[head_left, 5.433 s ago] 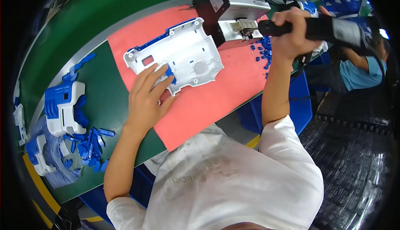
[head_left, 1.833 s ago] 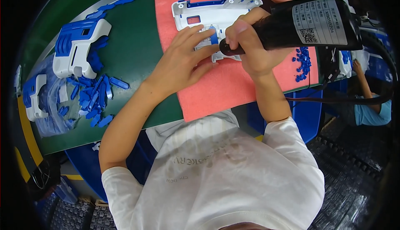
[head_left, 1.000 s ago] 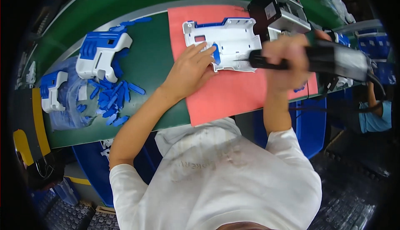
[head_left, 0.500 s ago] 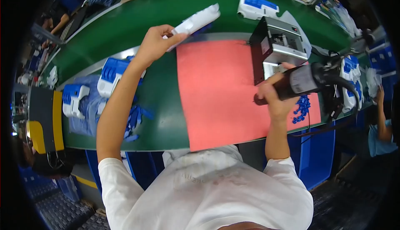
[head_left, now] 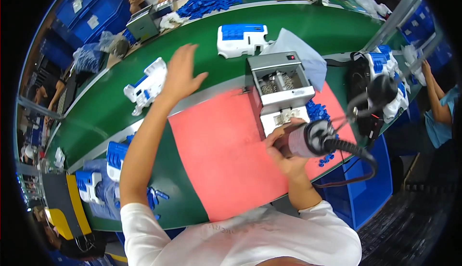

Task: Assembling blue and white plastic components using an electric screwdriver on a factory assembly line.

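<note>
— Where's the left hand (head_left: pixel 182 73)?

— Stretched out over the green belt (head_left: pixel 298 30), fingers spread, holding nothing. The white and blue housing (head_left: pixel 147 85) lies just beside it, on its outer side.

— And the right hand (head_left: pixel 284 148)?

— Wrapped tight round the electric screwdriver (head_left: pixel 313 138), down over the red mat (head_left: pixel 221 150). Its black cord (head_left: pixel 358 157) loops off to the far side of that hand.

— What's ahead of it?

— A grey screw feeder box (head_left: pixel 279 90), touching the mat's far edge, right in front of the knuckles. Small blue parts (head_left: pixel 317 112) lie beside it.
</note>
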A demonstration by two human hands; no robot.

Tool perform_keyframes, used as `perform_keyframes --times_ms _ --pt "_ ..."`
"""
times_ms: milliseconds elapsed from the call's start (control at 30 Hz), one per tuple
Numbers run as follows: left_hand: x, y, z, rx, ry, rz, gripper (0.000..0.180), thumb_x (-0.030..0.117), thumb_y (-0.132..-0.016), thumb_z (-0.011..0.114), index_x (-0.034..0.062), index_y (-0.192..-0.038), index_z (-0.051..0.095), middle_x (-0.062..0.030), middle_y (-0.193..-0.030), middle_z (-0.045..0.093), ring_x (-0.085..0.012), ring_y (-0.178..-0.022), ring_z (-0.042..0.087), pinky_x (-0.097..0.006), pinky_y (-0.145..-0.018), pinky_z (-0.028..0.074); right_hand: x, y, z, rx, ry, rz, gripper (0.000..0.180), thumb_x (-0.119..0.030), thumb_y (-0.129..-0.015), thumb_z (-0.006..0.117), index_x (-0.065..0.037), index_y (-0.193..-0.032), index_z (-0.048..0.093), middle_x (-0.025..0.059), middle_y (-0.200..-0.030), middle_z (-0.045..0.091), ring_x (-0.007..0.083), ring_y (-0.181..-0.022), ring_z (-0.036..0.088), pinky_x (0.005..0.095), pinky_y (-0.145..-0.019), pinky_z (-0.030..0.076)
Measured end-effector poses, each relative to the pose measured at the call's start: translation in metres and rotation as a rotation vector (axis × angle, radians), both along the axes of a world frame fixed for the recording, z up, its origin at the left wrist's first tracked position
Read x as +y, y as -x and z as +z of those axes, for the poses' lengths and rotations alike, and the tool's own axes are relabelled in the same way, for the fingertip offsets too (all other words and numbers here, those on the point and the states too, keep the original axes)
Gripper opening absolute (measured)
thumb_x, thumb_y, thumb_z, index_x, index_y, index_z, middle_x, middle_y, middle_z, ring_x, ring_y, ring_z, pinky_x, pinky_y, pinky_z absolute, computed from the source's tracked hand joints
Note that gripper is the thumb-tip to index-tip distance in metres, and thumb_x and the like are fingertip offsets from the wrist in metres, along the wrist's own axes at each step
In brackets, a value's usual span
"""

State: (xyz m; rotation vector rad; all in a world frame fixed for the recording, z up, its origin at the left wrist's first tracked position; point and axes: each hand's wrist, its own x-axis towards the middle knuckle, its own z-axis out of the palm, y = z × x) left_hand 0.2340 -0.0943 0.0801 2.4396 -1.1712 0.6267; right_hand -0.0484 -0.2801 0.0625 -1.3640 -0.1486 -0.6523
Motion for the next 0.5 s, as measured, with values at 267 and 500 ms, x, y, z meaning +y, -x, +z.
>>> perform_keyframes --times_ms 267,500 --pt "-0.172 -0.118 -0.024 0.278 -0.741 0.099 0.143 0.054 -0.039 0.089 0.0185 -0.153 0.009 -0.0215 -0.157 0.009 -0.0390 -0.144 0.011 -0.066 -0.108 0.016 -0.012 0.016 -0.015 0.008 0.011 0.044 0.093 -0.005 -0.066 0.084 0.002 -0.139 0.027 0.0179 -0.125 0.052 0.0249 -0.118 0.052 0.0376 -0.098 0.043" --pt "-0.139 -0.112 -0.003 0.261 -0.573 0.107 0.132 0.049 -0.041 0.085 0.0105 -0.149 0.020 -0.0259 -0.130 0.045 -0.0430 -0.122 0.045 -0.053 -0.100 0.039 -0.038 0.042 -0.008 0.068 -0.032 -0.383 0.056 0.001 -0.078 0.069 0.003 -0.128 0.043 0.0122 -0.112 0.058 0.0210 -0.104 0.059 0.0354 -0.092 0.046"
